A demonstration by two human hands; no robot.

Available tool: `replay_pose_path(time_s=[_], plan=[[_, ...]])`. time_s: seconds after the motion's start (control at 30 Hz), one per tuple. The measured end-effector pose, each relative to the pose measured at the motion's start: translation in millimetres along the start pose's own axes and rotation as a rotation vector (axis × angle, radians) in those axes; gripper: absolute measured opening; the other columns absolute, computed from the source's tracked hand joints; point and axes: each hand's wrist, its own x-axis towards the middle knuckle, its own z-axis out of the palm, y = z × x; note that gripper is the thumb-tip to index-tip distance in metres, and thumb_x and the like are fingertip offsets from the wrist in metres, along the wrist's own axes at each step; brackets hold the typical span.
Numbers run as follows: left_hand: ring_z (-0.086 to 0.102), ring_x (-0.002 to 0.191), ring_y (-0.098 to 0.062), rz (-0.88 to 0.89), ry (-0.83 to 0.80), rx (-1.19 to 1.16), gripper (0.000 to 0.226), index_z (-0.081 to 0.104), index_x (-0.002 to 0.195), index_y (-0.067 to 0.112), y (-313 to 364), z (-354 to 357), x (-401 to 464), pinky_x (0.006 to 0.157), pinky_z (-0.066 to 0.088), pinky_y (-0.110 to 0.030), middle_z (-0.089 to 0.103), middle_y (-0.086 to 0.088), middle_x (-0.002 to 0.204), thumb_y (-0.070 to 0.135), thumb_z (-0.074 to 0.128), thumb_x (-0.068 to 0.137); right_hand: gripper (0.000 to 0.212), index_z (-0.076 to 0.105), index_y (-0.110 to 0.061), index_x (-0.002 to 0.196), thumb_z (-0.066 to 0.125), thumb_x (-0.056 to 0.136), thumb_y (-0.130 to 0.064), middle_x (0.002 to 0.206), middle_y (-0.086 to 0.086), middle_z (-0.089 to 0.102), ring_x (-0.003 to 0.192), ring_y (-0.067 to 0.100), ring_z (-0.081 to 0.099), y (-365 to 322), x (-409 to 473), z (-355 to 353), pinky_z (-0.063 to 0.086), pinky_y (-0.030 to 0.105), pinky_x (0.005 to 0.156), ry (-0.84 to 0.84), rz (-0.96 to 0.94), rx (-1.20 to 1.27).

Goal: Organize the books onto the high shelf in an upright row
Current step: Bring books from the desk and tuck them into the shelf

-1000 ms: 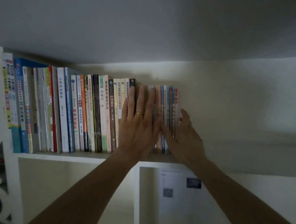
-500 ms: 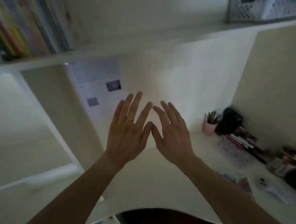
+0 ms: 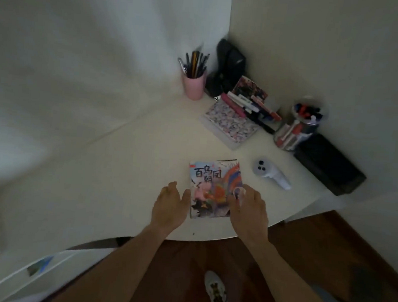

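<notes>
The cream desk (image 3: 126, 169) fills most of the view, running into a corner where two pale walls meet; its near edge curves just below the picture book (image 3: 215, 189), and dark wooden floor (image 3: 184, 279) shows beyond that edge. The picture book, the one task item in view, lies flat and face up on the desk close to the near edge.

Up and to the right of the book, against the right wall, sits a long black box (image 3: 329, 164). Further back in the corner stands a black pouch (image 3: 230, 65). Between that and the book lie a floral notebook (image 3: 230, 124) and a loose heap of pens and small books (image 3: 251, 102). A clear jar of markers (image 3: 298, 124) stands just beside the black box. A pink pen cup (image 3: 194, 84) stands at the back wall. A white controller (image 3: 271, 174) lies just right of the book, apart from it.

Left of the book the desk surface is bare all the way to the back wall.

The left hand (image 3: 170, 207) hovers at the book's left edge, fingers relaxed and spread, holding nothing. The right hand (image 3: 248, 208) is over the book's lower right corner with fingers loosely bent; motion blur hides whether it is touching or gripping it.
</notes>
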Motion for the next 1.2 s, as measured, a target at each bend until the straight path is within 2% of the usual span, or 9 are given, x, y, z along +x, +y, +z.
replay_pose_path(time_s=[0.2, 0.4, 0.57, 0.67, 0.77, 0.93, 1.0, 1.1, 1.2], plan=[[0.052, 0.083, -0.019, -0.136, 0.144, 0.004, 0.04, 0.06, 0.108, 0.01, 29, 64, 36, 0.073, 0.039, -0.031, 0.062, -0.003, 0.098, 0.048, 0.052, 0.101, 0.05, 0.047, -0.013, 0.14, 0.052, 0.101, -0.044, 0.125, 0.009, 0.058, 0.113, 0.027, 0.058, 29, 52, 14, 0.046, 0.038, 0.091, -0.119, 0.108, 0.167], [0.066, 0.065, -0.017, -0.323, 0.035, -0.409, 0.079, 0.066, 0.095, 0.012, 21, 60, 62, 0.052, 0.05, -0.031, 0.072, 0.001, 0.08, 0.075, 0.086, 0.052, 0.026, 0.056, -0.014, 0.102, 0.061, 0.096, -0.038, 0.091, 0.001, 0.057, 0.09, 0.023, 0.056, 32, 64, 29, 0.036, 0.03, 0.072, -0.094, 0.072, 0.151], [0.078, 0.088, -0.021, -0.132, -0.113, -0.815, 0.048, 0.072, 0.115, 0.02, 16, 54, 48, 0.075, 0.065, -0.036, 0.08, 0.0, 0.1, 0.026, 0.094, 0.073, 0.034, 0.058, -0.015, 0.098, 0.074, 0.088, -0.043, 0.084, -0.002, 0.059, 0.08, 0.016, 0.062, 32, 73, 19, 0.048, 0.026, 0.07, -0.289, 0.118, 0.355], [0.076, 0.101, -0.023, 0.051, -0.108, -0.902, 0.054, 0.064, 0.127, 0.016, -1, 38, 35, 0.08, 0.063, -0.034, 0.077, -0.003, 0.113, 0.015, 0.088, 0.079, 0.035, 0.068, -0.016, 0.102, 0.089, 0.075, -0.021, 0.094, -0.001, 0.073, 0.082, 0.006, 0.07, 19, 82, 7, 0.052, 0.012, 0.07, -0.378, 0.043, 0.639], [0.074, 0.105, -0.02, 0.212, -0.074, -0.894, 0.059, 0.059, 0.13, 0.011, -14, 13, 30, 0.08, 0.062, -0.03, 0.076, 0.001, 0.115, 0.003, 0.085, 0.078, 0.032, 0.07, 0.004, 0.099, 0.086, 0.071, 0.005, 0.095, 0.013, 0.075, 0.09, 0.019, 0.073, 0, 87, 8, 0.059, 0.027, 0.077, -0.386, -0.109, 0.781], [0.071, 0.113, -0.022, 0.276, 0.013, -0.9, 0.065, 0.061, 0.124, 0.011, -40, -9, 33, 0.097, 0.059, -0.047, 0.074, -0.003, 0.118, 0.029, 0.094, 0.07, 0.055, 0.057, -0.01, 0.119, 0.081, 0.074, 0.011, 0.114, 0.005, 0.067, 0.111, 0.019, 0.066, -25, 72, 32, 0.057, 0.034, 0.094, -0.293, -0.354, 0.803], [0.069, 0.116, -0.019, 0.283, 0.036, -0.877, 0.077, 0.058, 0.128, 0.008, -48, -10, 29, 0.1, 0.057, -0.045, 0.072, 0.001, 0.122, 0.038, 0.095, 0.068, 0.057, 0.054, -0.008, 0.123, 0.08, 0.076, 0.012, 0.117, -0.005, 0.067, 0.114, 0.013, 0.064, -31, 68, 40, 0.055, 0.03, 0.095, -0.301, -0.38, 0.809], [0.063, 0.123, -0.019, 0.347, 0.091, -0.844, 0.086, 0.044, 0.141, 0.007, -53, -12, 22, 0.1, 0.057, -0.037, 0.065, 0.005, 0.129, 0.009, 0.094, 0.07, 0.057, 0.052, -0.014, 0.123, 0.075, 0.073, 0.002, 0.115, -0.011, 0.067, 0.115, 0.013, 0.064, -39, 63, 42, 0.056, 0.032, 0.095, -0.339, -0.386, 0.842], [0.061, 0.125, -0.019, 0.34, 0.17, -0.991, 0.066, 0.046, 0.143, 0.014, -40, -17, 7, 0.094, 0.055, -0.026, 0.06, -0.001, 0.135, 0.034, 0.074, 0.087, 0.07, 0.051, -0.015, 0.13, 0.071, 0.07, 0.014, 0.127, 0.003, 0.063, 0.124, 0.021, 0.06, -41, 60, 37, 0.054, 0.04, 0.102, -0.42, -0.381, 0.893]])
